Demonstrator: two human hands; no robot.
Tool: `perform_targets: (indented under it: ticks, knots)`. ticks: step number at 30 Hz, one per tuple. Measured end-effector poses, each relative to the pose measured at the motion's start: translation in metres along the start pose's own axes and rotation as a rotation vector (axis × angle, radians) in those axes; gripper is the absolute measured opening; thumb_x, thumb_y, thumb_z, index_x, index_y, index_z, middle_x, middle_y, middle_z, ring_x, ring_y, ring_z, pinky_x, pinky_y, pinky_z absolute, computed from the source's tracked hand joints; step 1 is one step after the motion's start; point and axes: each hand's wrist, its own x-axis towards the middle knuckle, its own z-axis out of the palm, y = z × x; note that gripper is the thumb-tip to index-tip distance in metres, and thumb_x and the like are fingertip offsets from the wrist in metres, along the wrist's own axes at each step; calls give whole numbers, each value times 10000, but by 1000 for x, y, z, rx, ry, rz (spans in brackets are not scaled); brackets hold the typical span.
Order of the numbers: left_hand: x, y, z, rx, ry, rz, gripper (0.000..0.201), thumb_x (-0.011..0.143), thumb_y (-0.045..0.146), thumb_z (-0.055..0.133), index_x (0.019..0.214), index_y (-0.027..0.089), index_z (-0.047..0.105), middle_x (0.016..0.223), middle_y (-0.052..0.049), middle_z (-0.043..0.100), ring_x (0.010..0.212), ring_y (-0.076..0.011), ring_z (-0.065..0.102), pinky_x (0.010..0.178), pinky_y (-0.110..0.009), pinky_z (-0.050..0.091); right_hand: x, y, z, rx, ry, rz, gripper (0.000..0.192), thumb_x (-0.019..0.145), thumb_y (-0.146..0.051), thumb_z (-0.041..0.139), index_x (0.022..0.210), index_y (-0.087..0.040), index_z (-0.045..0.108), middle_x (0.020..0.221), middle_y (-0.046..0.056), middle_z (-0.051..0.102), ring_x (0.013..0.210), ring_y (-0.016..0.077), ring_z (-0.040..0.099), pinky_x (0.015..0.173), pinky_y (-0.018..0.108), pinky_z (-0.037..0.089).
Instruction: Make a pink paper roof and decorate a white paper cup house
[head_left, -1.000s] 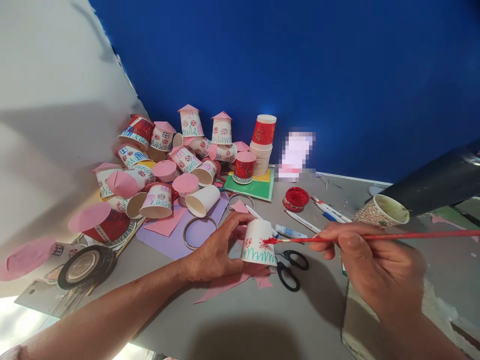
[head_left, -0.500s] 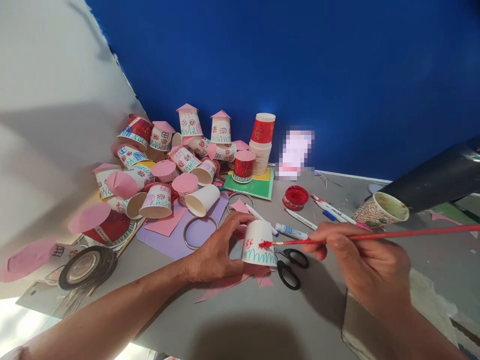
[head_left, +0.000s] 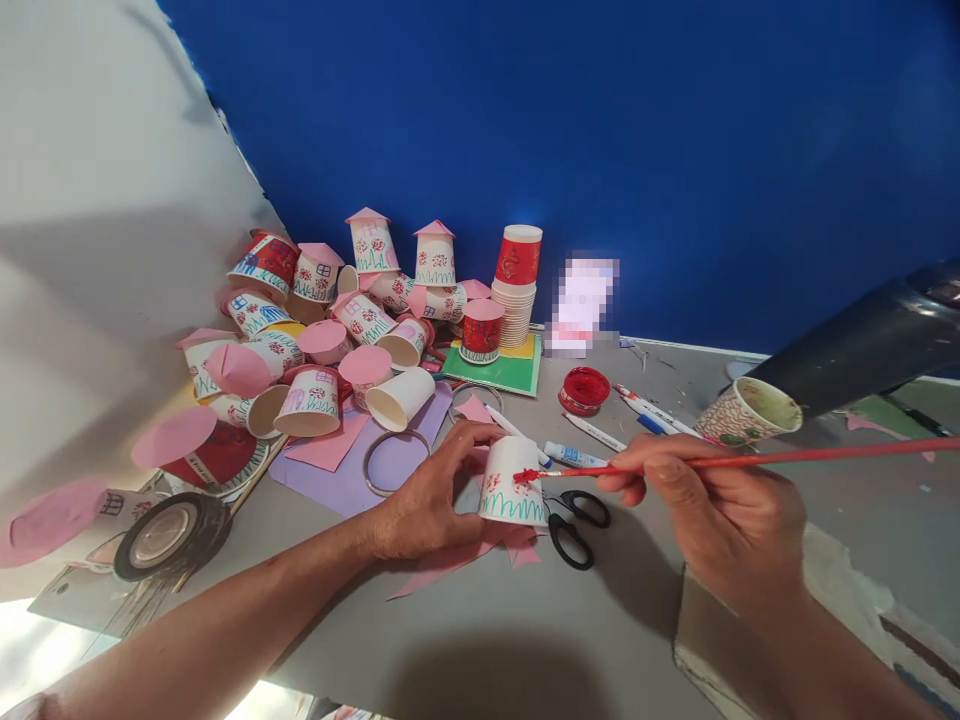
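Note:
My left hand (head_left: 427,500) is closed round the left side of a white paper cup (head_left: 501,462), which stands upside down with green grass strokes along its rim and red dabs above them. In my right hand (head_left: 720,510) is a long red paintbrush (head_left: 825,455), pinched near its bristle end. Its red-loaded tip meets the front of the cup. Black-handled scissors (head_left: 574,540) lie just right of the cup, their blades partly hidden behind it. Pink paper scraps (head_left: 450,562) lie under and in front of it.
Many decorated cups (head_left: 307,402) with pink paper tops are heaped at the left. A cup stack (head_left: 516,300) stands behind. An open red paint pot (head_left: 585,388), markers (head_left: 592,432), a glue tube (head_left: 574,456) and a patterned cup (head_left: 750,410) lie right. A tape roll (head_left: 171,535) is at far left.
The brush tip has shifted slightly upward on the cup's face. The whole view has drifted a little, so everything appears slightly further left. Both hands keep their holds.

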Motion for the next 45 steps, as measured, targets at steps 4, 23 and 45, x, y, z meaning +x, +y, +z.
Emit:
perform_targets:
  ticks: [4,23,45]
  knots:
    - [2,0,-2,-16,-14,7,756,708,293,928,1338,260,512,1393,-126,588,1251,-312,617,1070,-476,526,1,0,-4,-10,9,-23,233,1031,-250,595,895,-246,784,768,16,784,568,147,683,534,272,588]
    - [2,-4,1,-133,5,16,769,715,262,929,1355,277,502,1397,-130,602,1269,-315,626,1097,-489,517,4,2,-8,2,68,33,257,1032,-275,600,858,-253,788,724,4,775,549,137,674,519,255,580]
    - [-2,-11,1,197,33,161,897,700,202,885,1425,345,377,1551,-128,359,1468,-367,397,1167,-548,453,9,8,-10,192,133,144,269,1015,-379,641,877,-215,804,723,50,783,627,171,718,515,270,581]
